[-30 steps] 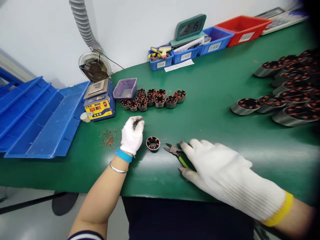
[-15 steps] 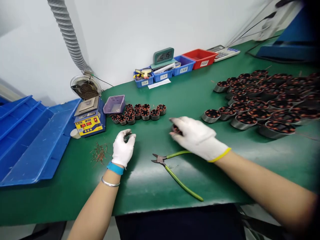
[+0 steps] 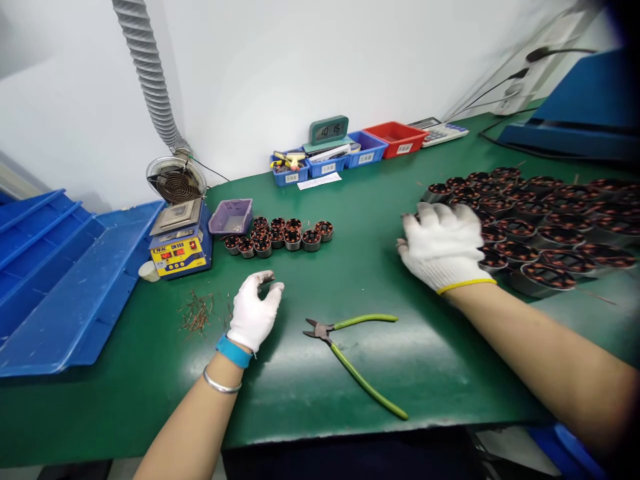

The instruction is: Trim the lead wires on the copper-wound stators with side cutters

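My left hand (image 3: 254,312), in a white glove, rests on the green table (image 3: 380,280) with its fingers curled into a pinch; something small and dark shows at the fingertips. My right hand (image 3: 443,245), also gloved, lies palm down with fingers spread over the left edge of a large group of copper-wound stators (image 3: 535,213). What is under the palm is hidden. Green-handled cutters (image 3: 350,347) lie open on the table between my hands. A small cluster of stators (image 3: 280,235) sits beyond my left hand.
A solder pot (image 3: 180,243), a purple tray (image 3: 231,217) and wire scraps (image 3: 197,313) are at the left, next to blue trays (image 3: 60,280). Blue bins (image 3: 325,163), a red bin (image 3: 397,137), a clock (image 3: 327,130) and a calculator (image 3: 440,132) line the wall.
My right hand left the cutters, picked the single stator off the table and moved right to the large group. The left hand stayed curled in place.
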A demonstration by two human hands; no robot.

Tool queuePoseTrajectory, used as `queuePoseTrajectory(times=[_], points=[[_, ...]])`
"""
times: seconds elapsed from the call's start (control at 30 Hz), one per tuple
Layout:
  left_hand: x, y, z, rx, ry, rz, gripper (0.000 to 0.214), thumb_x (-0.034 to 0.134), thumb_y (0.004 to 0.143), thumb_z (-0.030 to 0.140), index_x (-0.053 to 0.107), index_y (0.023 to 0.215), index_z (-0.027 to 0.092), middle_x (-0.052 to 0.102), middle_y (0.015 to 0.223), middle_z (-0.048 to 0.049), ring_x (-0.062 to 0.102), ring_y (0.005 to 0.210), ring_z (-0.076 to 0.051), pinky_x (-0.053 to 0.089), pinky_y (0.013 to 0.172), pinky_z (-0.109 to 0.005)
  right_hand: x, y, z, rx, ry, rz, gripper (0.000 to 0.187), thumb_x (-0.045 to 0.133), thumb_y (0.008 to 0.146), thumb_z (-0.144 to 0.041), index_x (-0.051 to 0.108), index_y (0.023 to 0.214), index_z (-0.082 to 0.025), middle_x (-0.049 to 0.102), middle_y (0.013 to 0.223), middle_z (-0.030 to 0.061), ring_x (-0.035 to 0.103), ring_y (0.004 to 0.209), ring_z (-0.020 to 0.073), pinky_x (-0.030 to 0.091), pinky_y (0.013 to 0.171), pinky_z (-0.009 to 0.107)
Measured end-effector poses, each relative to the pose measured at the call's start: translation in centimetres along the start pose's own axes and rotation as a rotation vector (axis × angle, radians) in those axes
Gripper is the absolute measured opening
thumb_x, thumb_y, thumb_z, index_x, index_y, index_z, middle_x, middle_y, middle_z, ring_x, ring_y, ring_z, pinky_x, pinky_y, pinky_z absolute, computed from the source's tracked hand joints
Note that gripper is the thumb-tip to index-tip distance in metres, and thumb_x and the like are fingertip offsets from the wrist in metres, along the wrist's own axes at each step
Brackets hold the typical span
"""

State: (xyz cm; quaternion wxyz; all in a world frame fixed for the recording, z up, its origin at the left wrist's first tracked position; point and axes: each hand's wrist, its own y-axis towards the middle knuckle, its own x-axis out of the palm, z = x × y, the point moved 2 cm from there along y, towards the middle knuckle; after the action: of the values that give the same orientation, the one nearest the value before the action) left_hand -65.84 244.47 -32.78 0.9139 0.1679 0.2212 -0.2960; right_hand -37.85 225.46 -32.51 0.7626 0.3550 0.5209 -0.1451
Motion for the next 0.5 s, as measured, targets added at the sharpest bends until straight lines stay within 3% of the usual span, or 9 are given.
queuePoseTrajectory(times=[0.1, 0.2, 0.3, 0.37, 0.43, 0.5], points=[[0.1, -0.1, 0.0, 0.012, 0.032, -0.022, 0.028, 0.064, 0.084, 0.028, 0.063, 0.109, 0.015, 0.068, 0.116, -0.0109, 0.063, 0.112, -0.023, 0.048, 0.104, -0.041, 0.9, 2.7, -1.3, -0.004, 0.015, -0.091, 0.053, 0.041, 0.091, -0.038, 0.056, 0.129, -0.004, 0.052, 0.134, 0.0254, 0.043, 0.124, 0.0365, 0.022, 0.106, 0.055], [0.1, -0.1, -0.1, 0.002, 0.039, -0.030, 0.027, 0.063, 0.085, 0.028, 0.063, 0.108, 0.016, 0.069, 0.113, -0.0106, 0.065, 0.108, -0.022, 0.050, 0.101, -0.040, 1.4, 5.1, -1.8, 0.061, 0.039, -0.208, 0.048, 0.042, 0.091, -0.042, 0.070, 0.104, -0.005, 0.066, 0.107, 0.0246, 0.049, 0.118, 0.0412, 0.022, 0.101, 0.065], [-0.1, -0.1, -0.1, -0.004, 0.042, -0.027, 0.027, 0.063, 0.085, 0.028, 0.063, 0.109, 0.017, 0.069, 0.113, -0.0102, 0.066, 0.108, -0.022, 0.050, 0.102, -0.040, 0.2, 4.8, -2.9, -0.032, 0.108, -0.292, 0.053, 0.040, 0.094, -0.047, 0.073, 0.080, -0.008, 0.068, 0.088, 0.0228, 0.054, 0.114, 0.0416, 0.025, 0.099, 0.066], [-0.2, -0.1, -0.2, 0.004, 0.053, -0.023, 0.028, 0.064, 0.084, 0.029, 0.063, 0.110, 0.017, 0.069, 0.114, -0.0101, 0.065, 0.110, -0.022, 0.049, 0.103, -0.040, -1.1, 2.9, -4.4, -0.185, 0.167, -0.289, 0.056, 0.034, 0.097, -0.048, 0.074, 0.089, -0.009, 0.070, 0.095, 0.0204, 0.053, 0.119, 0.0362, 0.026, 0.106, 0.057], [-0.2, -0.1, -0.2, 0.026, 0.071, -0.019, 0.029, 0.064, 0.084, 0.030, 0.063, 0.110, 0.017, 0.068, 0.116, -0.0100, 0.064, 0.112, -0.023, 0.049, 0.104, -0.041, -2.1, 0.2, -5.8, -0.312, 0.215, -0.255, 0.057, 0.029, 0.098, -0.047, 0.068, 0.115, -0.010, 0.067, 0.117, 0.0181, 0.047, 0.129, 0.0305, 0.026, 0.111, 0.047], [-0.2, -0.2, -0.1, 0.043, 0.084, -0.015, 0.030, 0.064, 0.084, 0.031, 0.063, 0.111, 0.018, 0.068, 0.117, -0.0100, 0.063, 0.113, -0.023, 0.048, 0.104, -0.041, -2.5, -2.3, -6.1, -0.321, 0.258, -0.183, 0.061, 0.027, 0.098, -0.047, 0.057, 0.131, -0.006, 0.058, 0.133, 0.0197, 0.043, 0.133, 0.0305, 0.029, 0.112, 0.044]])
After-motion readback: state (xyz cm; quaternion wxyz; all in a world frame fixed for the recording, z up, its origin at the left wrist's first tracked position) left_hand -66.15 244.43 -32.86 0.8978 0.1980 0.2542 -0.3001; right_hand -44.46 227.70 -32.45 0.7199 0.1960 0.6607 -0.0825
